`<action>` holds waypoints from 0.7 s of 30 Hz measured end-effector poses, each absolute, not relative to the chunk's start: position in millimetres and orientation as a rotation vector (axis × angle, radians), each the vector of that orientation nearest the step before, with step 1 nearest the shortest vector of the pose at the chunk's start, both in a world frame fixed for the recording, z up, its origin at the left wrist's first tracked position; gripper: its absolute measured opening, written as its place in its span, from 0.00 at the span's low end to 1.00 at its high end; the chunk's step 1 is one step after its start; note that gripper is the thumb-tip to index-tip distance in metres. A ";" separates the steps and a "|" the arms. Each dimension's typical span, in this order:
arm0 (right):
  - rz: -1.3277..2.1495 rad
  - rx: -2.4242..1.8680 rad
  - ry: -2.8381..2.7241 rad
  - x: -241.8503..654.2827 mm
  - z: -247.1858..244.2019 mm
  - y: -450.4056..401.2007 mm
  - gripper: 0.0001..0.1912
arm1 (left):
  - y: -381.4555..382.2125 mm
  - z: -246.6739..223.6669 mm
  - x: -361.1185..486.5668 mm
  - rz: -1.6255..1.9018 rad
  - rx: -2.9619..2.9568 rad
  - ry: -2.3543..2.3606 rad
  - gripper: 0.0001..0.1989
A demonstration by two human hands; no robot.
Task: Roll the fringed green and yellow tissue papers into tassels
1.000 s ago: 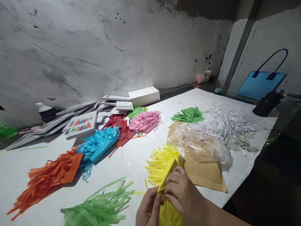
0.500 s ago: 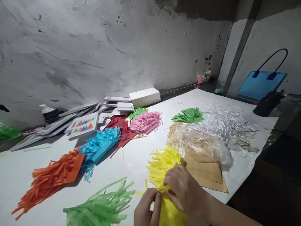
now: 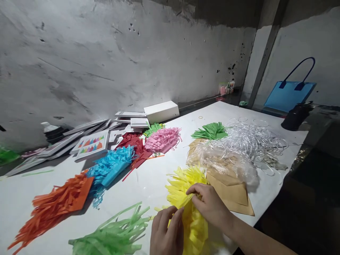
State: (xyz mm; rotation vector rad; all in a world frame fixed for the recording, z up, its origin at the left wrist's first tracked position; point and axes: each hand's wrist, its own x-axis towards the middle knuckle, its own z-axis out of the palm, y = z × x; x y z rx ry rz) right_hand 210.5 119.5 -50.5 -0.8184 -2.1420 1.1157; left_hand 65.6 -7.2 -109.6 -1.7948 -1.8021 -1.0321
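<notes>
While the left end of the white-covered table (image 3: 148, 187) was occupied by loose paper bundles, an orange fringed bundle (image 3: 57, 205) was seen laid slantwise toward the lower left corner. Behind it, flat boxes (image 3: 92, 144) were heaped, the nearest printed with coloured tassels. Against the orange bundle's right end a blue fringed bundle (image 3: 113, 164) was set, and nearer the front edge, light green strips (image 3: 111, 235) were spread, partly cut off by the frame. Farther right, a dark red bundle (image 3: 135, 147) was overlapped by a pink fringed bundle (image 3: 163, 140), behind which a white box (image 3: 162, 112) was placed. At the front, right of the light green strips, yellow fringed paper (image 3: 195, 223) was kept between the hands: its left edge was met by the left hand (image 3: 167, 228), whose fingers were curled, though whether anything was gripped by them could not be told, and its upper strips were pinched between thumb and forefinger of the right hand (image 3: 208, 203). Beyond, a darker green bundle (image 3: 209, 131) was laid near brown paper (image 3: 236, 196), which was partly covered by clear plastic (image 3: 225, 163). Beside these, silvery strings (image 3: 252, 138) were tangled. At far right, a blue bag (image 3: 288, 95) was partly hidden by a black container (image 3: 296, 117).
</notes>
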 end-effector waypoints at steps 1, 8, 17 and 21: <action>1.147 -0.846 -2.116 210.4 -50.0 118.9 0.18 | -5.2 -107.7 66.5 -1.031 -1.799 -1.804 0.13; 1.224 -0.939 -2.012 211.4 -53.2 115.5 0.19 | -1.3 -104.9 69.5 -0.943 -1.728 -1.731 0.12; 1.077 -0.877 -2.082 210.8 -62.8 117.0 0.18 | 4.7 -97.4 67.8 -0.647 -1.834 -1.979 0.08; 0.859 -0.820 -2.240 212.2 -63.3 105.0 0.22 | 5.7 -93.9 68.2 -0.684 -1.907 -1.968 0.10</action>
